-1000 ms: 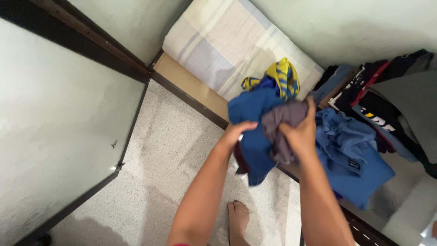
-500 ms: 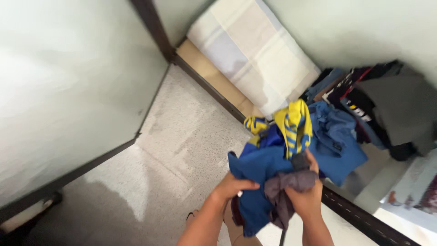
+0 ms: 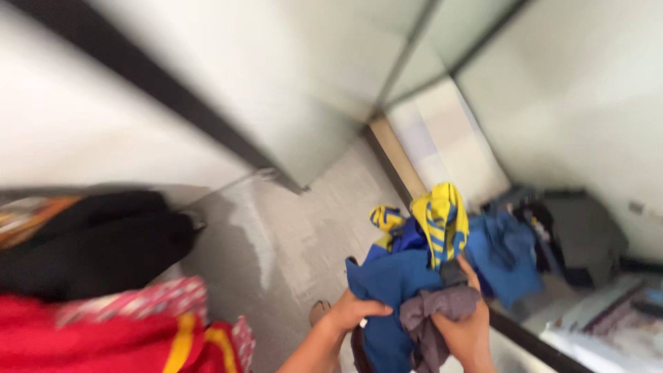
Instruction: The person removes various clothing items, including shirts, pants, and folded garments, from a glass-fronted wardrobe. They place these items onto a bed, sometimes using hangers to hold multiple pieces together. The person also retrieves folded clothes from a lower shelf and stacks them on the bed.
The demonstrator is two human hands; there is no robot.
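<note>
Both my hands clutch one bundle of clothes low in the head view. My left hand (image 3: 353, 311) grips a blue garment (image 3: 390, 283). My right hand (image 3: 466, 328) squeezes a grey cloth (image 3: 435, 307) against that blue garment. A yellow and blue striped piece (image 3: 438, 221) sticks up from the top of the bundle. The frame is blurred by head motion.
A plaid mattress (image 3: 449, 145) lies along the wall beyond the bundle. More clothes, one blue (image 3: 507, 255) and some dark (image 3: 580, 242), lie heaped to the right. Red patterned fabric (image 3: 103, 338) and a black item (image 3: 97, 242) fill the lower left. Speckled floor (image 3: 290, 228) lies between.
My view has swung left, bringing red and black fabric into the lower left. The bundle has stayed in both hands, low in the frame. The mattress now sits farther right.
</note>
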